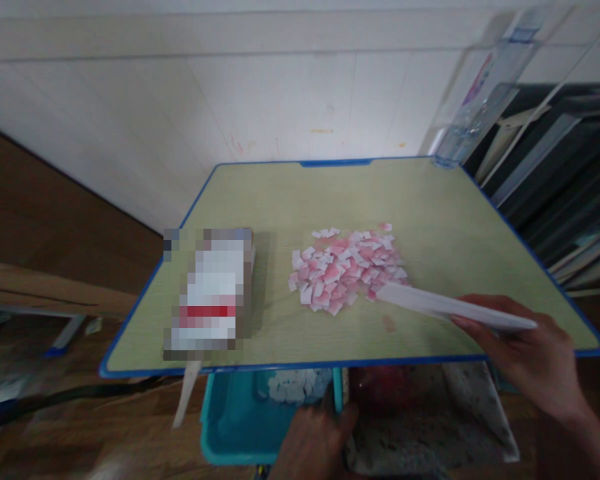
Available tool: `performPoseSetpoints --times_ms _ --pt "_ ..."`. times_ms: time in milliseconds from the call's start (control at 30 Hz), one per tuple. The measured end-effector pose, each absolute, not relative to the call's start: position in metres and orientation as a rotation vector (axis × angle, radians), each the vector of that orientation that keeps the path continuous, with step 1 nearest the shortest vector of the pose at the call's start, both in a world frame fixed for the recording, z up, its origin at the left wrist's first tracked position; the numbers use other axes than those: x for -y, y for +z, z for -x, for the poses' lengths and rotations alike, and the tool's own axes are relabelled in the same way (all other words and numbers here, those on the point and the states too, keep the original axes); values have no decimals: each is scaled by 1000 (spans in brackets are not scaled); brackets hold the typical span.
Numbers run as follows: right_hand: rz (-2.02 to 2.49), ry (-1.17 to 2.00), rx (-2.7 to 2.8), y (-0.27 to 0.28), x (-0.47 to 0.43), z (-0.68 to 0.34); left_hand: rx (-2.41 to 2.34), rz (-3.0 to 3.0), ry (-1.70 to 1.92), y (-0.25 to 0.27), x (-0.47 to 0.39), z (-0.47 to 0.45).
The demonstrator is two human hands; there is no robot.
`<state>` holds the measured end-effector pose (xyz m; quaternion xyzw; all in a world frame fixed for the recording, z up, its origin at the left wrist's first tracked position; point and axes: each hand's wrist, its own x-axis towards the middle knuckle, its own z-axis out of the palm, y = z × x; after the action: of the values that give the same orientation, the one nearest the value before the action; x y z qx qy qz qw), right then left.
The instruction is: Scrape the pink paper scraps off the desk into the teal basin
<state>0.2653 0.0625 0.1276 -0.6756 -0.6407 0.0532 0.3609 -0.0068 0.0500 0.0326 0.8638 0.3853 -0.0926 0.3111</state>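
A spread heap of small pink and white paper pieces [347, 267] lies on the tabletop [380, 193]. My right hand [525, 347] is closed around a long, flat white strip [430, 303], whose far end touches the heap's near right edge. I cannot make out whether the strip is folded paper or plastic. Below the table's front edge, my left hand [315, 433] grips the right rim of a teal basin [210, 417], with its fingers partly in shadow. More pale pieces [297, 385] lie inside that basin.
A blurred-out phone-like slab [213, 287] rests on the table's left side, with a white strip [186, 397] hanging below it. A clear plastic bottle [460, 130] stands at the back right corner. Beside the basin sits a stained grey tray [420, 427]. The white wall [290, 100] borders the far edge.
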Motion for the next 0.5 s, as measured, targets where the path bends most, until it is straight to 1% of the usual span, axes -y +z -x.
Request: performPoseSetpoints --times_ms 233,400,500 --pt "1750 100 1582 120 -63 -270 -1014 -2270 -228 29 -48 7" --pt "1738 170 1651 117 -66 -272 -1002 -2281 -210 30 -49 8" --pt "1765 165 1587 117 -63 -276 -997 -2284 -201 31 -49 8"
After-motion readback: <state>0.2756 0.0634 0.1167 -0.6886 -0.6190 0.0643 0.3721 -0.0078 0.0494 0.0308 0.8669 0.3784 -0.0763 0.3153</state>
